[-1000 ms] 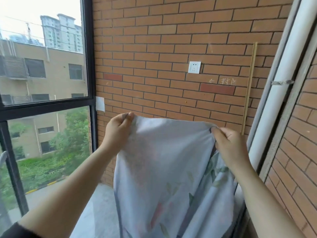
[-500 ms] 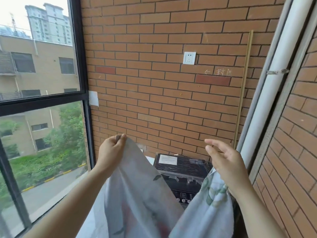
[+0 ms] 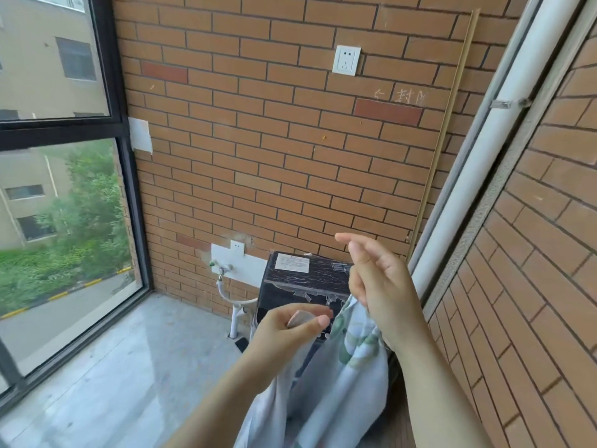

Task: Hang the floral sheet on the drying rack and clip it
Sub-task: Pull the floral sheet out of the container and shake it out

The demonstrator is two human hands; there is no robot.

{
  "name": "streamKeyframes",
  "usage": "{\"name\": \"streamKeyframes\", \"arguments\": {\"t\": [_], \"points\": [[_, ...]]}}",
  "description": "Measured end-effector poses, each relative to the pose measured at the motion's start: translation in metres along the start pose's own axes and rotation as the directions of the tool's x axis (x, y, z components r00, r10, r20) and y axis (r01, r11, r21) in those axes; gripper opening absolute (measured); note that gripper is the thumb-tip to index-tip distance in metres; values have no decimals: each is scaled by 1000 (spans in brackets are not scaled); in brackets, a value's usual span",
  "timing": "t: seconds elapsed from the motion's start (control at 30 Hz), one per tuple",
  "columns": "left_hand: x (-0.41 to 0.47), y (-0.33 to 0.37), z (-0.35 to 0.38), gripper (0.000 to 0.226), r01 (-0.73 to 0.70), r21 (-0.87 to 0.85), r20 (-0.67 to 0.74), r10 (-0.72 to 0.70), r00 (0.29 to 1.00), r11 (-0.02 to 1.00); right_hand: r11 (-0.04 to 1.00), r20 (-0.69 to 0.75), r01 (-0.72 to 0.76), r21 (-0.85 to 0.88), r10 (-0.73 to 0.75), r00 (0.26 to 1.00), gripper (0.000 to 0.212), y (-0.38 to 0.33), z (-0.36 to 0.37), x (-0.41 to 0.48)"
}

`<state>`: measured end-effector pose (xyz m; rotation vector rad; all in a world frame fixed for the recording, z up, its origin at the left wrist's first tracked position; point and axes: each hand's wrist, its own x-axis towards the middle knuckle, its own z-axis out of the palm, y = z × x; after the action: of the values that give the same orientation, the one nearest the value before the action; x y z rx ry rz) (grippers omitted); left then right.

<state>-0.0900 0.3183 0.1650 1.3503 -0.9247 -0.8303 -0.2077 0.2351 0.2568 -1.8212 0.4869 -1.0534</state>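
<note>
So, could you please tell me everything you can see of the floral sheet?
The floral sheet is thin, pale blue-white cloth with green leaf prints, bunched and hanging in folds past the bottom edge of the view. The left hand pinches a fold; another part rises to the right hand, whose grip on it is hidden. It is not yet hung.

Open floor [image 3: 129, 367] left of the dark machine [image 3: 303, 286]; brick wall [image 3: 258, 156] behind it, white pipe [image 3: 484, 163] right, tap [image 3: 223, 271] just left.

An arrow and "封" are chalked on the brick wall [image 3: 290, 163]; the sticker [image 3: 292, 263] is unreadable.
</note>
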Motion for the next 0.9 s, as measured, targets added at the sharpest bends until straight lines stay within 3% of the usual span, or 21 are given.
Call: {"name": "streamKeyframes", "arguments": {"t": [0.1, 0.2, 0.33, 0.47, 0.63, 0.7, 0.77, 0.9], "points": [[-6, 0, 0, 19, -16, -117, 130, 31, 991, 993, 1000, 5, 1, -6, -1, 1000, 25, -5, 4, 1], [-9, -4, -2, 3, -22, -107, 166, 40, 985, 994, 1000, -4, 3, -11, -3, 1000, 24, -7, 9, -1], [-11, -16, -14, 20, -26, -54, 114, 32, 993, 998, 1000, -45, -23, -10, 23, 999, 21, -4, 13, -5], [-12, -35, -35, 34, -41, 114, 77, 33, 996, 993, 997, -51, -70, -44, 67, 996, 16, 4, 12, -5], [-16, -61, -57, 28, -28, 387, 125, -22, 992, 921, 997, -84, -46, -62, 41, 996, 17, 5, 12, 0], [-17, -69, -65, 34, -37, 365, 72, 12, 997, 930, 995, -83, -33, -89, 25, 996, 18, 5, 13, 2], [-16, -69, -77, 36, -77, 339, -76, 109, 991, 937, 989, -70, -47, -139, 37, 997, 24, 8, 14, 1], [-14, -48, -107, 34, -138, 344, -327, 257, 910, 929, 948, 105, -189, -258, 222, 969, 72, 16, 6, -6]]}}
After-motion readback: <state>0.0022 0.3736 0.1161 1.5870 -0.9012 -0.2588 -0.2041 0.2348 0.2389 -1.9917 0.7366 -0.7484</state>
